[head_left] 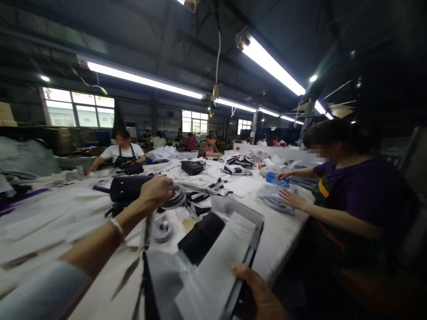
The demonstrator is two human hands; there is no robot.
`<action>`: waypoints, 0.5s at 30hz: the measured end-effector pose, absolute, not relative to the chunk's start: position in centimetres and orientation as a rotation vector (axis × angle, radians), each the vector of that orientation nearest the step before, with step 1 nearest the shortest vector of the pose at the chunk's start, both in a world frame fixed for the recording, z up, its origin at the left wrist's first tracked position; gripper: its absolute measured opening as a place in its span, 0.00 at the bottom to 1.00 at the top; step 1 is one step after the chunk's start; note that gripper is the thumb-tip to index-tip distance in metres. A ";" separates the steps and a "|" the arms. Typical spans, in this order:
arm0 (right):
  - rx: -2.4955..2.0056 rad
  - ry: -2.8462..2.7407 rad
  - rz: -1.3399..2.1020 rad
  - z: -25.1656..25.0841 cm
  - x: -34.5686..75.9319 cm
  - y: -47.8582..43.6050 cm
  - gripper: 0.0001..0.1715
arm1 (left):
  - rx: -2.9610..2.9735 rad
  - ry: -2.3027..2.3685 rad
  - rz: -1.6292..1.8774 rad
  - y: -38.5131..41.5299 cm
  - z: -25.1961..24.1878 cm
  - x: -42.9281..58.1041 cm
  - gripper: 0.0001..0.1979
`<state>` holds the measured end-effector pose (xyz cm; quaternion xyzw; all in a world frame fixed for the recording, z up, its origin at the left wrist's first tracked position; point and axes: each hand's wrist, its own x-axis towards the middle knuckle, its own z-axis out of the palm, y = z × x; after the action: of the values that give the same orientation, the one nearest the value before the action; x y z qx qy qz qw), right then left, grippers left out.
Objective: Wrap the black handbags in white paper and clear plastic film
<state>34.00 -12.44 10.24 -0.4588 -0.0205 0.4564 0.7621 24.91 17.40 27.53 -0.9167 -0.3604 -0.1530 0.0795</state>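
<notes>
My right hand [258,289] grips the right edge of an open black bag [147,284] with a grey lining, its thumb on the rim. Across the bag lie a white sheet [216,262] and a black flap-like piece [202,238]. My left hand [158,191] is stretched forward over the table, fingers curled together beside a coil of grey strap [176,198]. What those fingers hold, if anything, is hidden. A smaller grey roll [163,231] sits below that arm, and a finished-looking black bag [128,189] stands just left of the hand.
The long white table [76,204] bears black bags [192,167], strap pieces [213,186] and white sheets. At right, a co-worker in a purple top [363,195] handles a clear plastic bag [275,198] and a blue object [276,178]. Another co-worker [123,151] works across the table.
</notes>
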 end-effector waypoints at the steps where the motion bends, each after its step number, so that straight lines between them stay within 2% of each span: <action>1: -0.994 -0.010 0.964 10.4 36.4 -13.9 0.32 | -2.763 -1.001 -0.456 16.2 28.6 28.3 0.12; 5: -1.115 -0.045 0.713 9.1 45.9 -18.8 0.36 | -2.822 -0.790 -0.389 12.1 29.4 41.0 0.15; 10: -1.279 -0.273 0.473 9.0 56.7 -19.0 0.46 | -2.878 -0.580 -0.294 10.3 24.0 52.4 0.15; 12: -1.290 -0.329 0.451 10.6 61.5 -17.3 0.43 | -2.907 -0.516 -0.264 10.8 20.7 55.5 0.16; 15: -1.292 -0.374 0.452 12.1 67.8 -14.6 0.32 | -2.960 -0.464 -0.199 12.2 15.4 58.7 0.16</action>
<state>67.80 -14.57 12.13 -0.5931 -0.1715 0.2077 0.7588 58.66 12.18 15.43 -0.9834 -0.1541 -0.0660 0.0693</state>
